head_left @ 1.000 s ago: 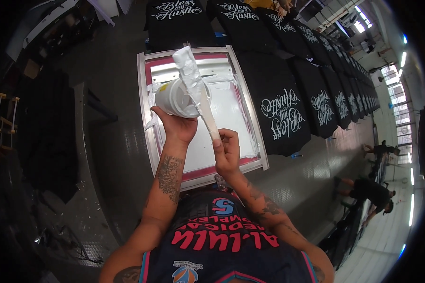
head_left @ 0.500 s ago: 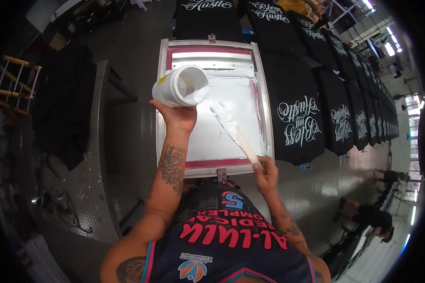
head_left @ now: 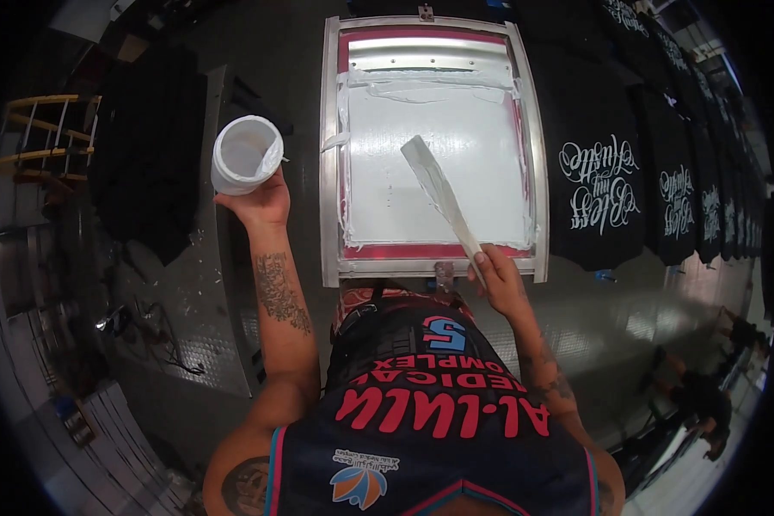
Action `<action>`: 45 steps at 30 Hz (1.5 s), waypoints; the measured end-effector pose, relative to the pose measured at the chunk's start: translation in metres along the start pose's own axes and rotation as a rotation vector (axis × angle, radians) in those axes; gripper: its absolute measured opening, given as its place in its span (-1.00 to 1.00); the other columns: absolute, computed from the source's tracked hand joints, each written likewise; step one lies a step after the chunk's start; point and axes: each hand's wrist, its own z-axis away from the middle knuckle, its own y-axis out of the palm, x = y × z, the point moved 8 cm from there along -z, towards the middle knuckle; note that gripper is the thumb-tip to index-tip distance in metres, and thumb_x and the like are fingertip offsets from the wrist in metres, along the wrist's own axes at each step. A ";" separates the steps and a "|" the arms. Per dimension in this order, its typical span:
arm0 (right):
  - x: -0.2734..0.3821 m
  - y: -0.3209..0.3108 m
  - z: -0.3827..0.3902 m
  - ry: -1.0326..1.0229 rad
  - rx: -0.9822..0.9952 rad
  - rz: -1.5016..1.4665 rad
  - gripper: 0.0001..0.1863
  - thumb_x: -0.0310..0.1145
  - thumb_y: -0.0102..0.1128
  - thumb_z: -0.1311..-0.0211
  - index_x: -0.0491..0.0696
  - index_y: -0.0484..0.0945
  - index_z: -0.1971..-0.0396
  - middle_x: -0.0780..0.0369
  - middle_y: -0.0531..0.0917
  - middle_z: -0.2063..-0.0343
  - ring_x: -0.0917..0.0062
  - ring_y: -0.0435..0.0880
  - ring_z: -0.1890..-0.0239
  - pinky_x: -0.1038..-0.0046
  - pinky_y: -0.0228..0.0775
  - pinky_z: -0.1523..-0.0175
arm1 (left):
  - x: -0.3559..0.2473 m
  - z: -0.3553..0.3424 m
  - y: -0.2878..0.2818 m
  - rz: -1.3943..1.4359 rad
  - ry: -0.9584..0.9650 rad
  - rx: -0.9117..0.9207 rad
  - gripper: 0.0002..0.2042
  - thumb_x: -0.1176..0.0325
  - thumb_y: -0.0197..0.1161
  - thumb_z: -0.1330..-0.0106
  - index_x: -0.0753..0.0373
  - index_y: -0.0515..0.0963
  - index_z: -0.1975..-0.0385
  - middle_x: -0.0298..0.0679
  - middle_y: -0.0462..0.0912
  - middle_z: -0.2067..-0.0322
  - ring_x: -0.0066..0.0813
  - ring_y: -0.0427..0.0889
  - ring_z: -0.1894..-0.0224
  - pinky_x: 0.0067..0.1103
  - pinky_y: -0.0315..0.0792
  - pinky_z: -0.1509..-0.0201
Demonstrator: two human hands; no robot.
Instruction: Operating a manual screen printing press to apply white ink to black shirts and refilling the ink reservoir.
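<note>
"Head view: why's the round white plastic tub (head_left: 248, 156) left of the silver metal-framed screen (head_left: 331, 202)?"
"Clearance, perhaps; left hand (head_left: 267, 205) grips it, fingertips hidden. Right hand (head_left: 500, 279): fingers pinching the flat white-smeared spatula (head_left: 443, 196) above the screen."

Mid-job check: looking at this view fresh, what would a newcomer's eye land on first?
Probably the metal frame at upper centre, its bright pale surface edged in pink, with the right hand holding a white-smeared spatula over it. Next, the white tub in the left hand, left of the frame, its open mouth showing. Then the black shirts with white lettering, in a row along the right.
</note>
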 end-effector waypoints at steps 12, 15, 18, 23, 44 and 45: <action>-0.011 0.186 0.010 0.253 -0.308 -0.409 -0.60 -0.11 -0.13 -0.60 -0.13 0.55 0.21 0.37 0.49 0.64 0.74 0.38 0.69 0.64 0.21 0.56 | 0.099 -0.100 0.040 -0.278 -0.517 0.160 0.03 -0.66 -0.54 -0.16 0.02 0.25 -0.40 -0.34 0.41 -0.33 -0.26 0.39 -0.37 -0.32 0.31 -0.44; 0.005 0.222 0.021 0.319 -0.389 -0.395 -0.63 -0.12 -0.11 -0.59 -0.12 0.55 0.20 0.39 0.48 0.68 0.74 0.37 0.70 0.62 0.21 0.58 | 0.110 -0.118 0.044 -0.328 -0.573 0.175 0.04 -0.64 -0.62 -0.16 0.02 0.31 -0.37 -0.31 0.43 -0.31 -0.24 0.40 -0.35 -0.27 0.39 -0.39; 0.007 0.248 0.019 0.358 -0.412 -0.342 -0.63 -0.14 -0.12 -0.59 -0.12 0.56 0.19 0.38 0.49 0.68 0.74 0.36 0.71 0.62 0.22 0.58 | 0.120 -0.127 0.056 -0.374 -0.619 0.248 0.03 -0.63 -0.63 -0.17 0.02 0.31 -0.37 -0.31 0.44 -0.30 -0.25 0.41 -0.34 -0.29 0.41 -0.37; 0.016 0.264 0.004 0.410 -0.507 -0.234 -0.60 -0.14 -0.06 -0.52 -0.18 0.59 0.28 0.16 0.57 0.64 0.41 0.60 0.55 0.33 0.40 0.33 | 0.127 -0.133 0.069 -0.354 -0.672 0.366 0.02 -0.62 -0.64 -0.19 0.03 0.33 -0.36 -0.29 0.46 -0.29 -0.25 0.44 -0.32 -0.29 0.43 -0.35; 0.099 0.309 -0.054 0.816 -0.675 -0.377 -0.64 -0.12 -0.04 -0.53 -0.09 0.62 0.19 0.37 0.50 0.71 0.69 0.37 0.78 0.59 0.21 0.63 | 0.192 -0.224 0.102 -0.360 -1.019 0.347 -0.03 -0.59 -0.56 -0.23 0.02 0.28 -0.39 -0.35 0.47 -0.29 -0.32 0.49 -0.29 -0.33 0.45 -0.33; 0.099 0.308 -0.058 0.821 -0.677 -0.372 -0.64 -0.12 -0.04 -0.53 -0.09 0.62 0.19 0.37 0.50 0.71 0.69 0.37 0.78 0.59 0.21 0.63 | 0.191 -0.225 0.104 -0.371 -1.024 0.346 -0.04 -0.59 -0.55 -0.24 0.01 0.28 -0.39 -0.35 0.47 -0.29 -0.32 0.49 -0.29 -0.33 0.45 -0.33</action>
